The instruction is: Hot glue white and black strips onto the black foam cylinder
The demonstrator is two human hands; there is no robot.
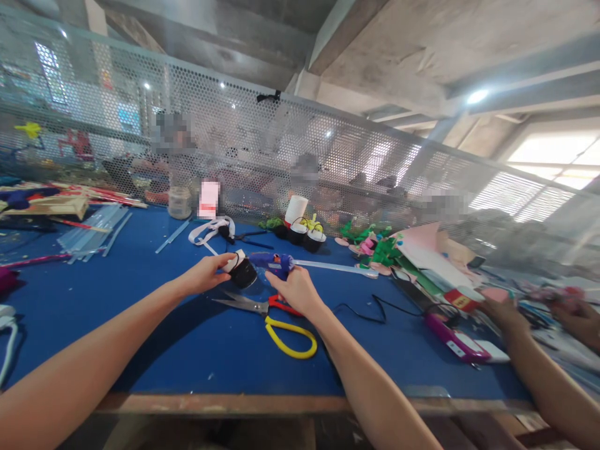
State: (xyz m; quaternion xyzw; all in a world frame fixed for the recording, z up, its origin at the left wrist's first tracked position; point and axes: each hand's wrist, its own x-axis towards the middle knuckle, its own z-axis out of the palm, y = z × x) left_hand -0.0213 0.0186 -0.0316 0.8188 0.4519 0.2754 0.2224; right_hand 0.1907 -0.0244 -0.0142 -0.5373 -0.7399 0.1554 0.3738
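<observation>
With the right hand point(295, 289) clenched round the blue glue gun point(274, 263) just above the scissors point(269, 315) and the left hand point(206, 273) pinching the small black-and-white piece point(241, 270) at its nozzle, hot glue could likely burn those fingers or drip onto the scissors.

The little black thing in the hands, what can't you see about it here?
Head view:
- Small black object: left hand fingers cover its near side; too small to identify.
- Blue glue gun: right hand hides its grip.
- Scissors: red handle partly under the right hand.
</observation>
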